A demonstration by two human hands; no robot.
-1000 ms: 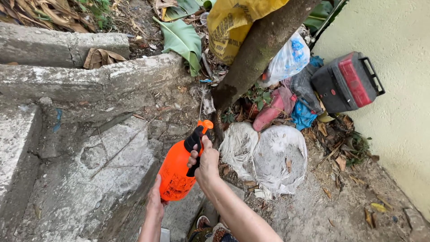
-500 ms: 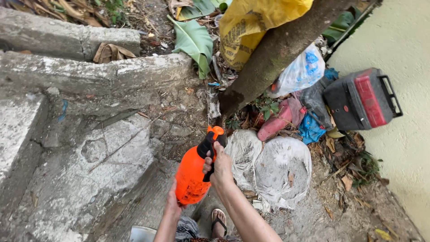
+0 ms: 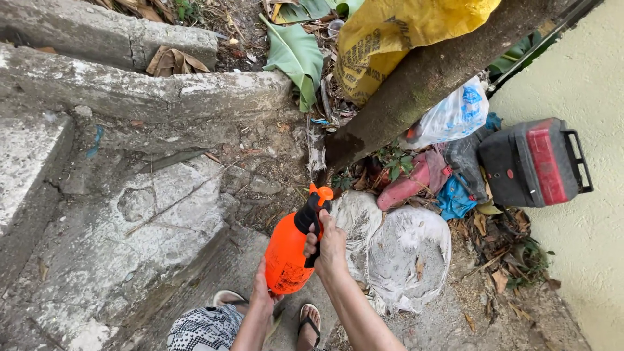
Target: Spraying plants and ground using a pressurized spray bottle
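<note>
Here, both hands (image 3: 328, 250) on orange sprayer (image 3: 289, 253)

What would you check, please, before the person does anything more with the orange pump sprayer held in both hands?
1. Right hand wrapped round the black handle: ok.
2. Left hand supporting the bottom of the orange sprayer: ok.
3. Orange nozzle tip aimed toward the base of the tree trunk: ok, as far as the angle shows.
4. Sprayer's fill level: cannot tell, the bottle is opaque.
5. Footing: sandalled feet on the rough concrete beside the white sacks; seems ok.
6. Trigger pressed or not: cannot tell.
</note>
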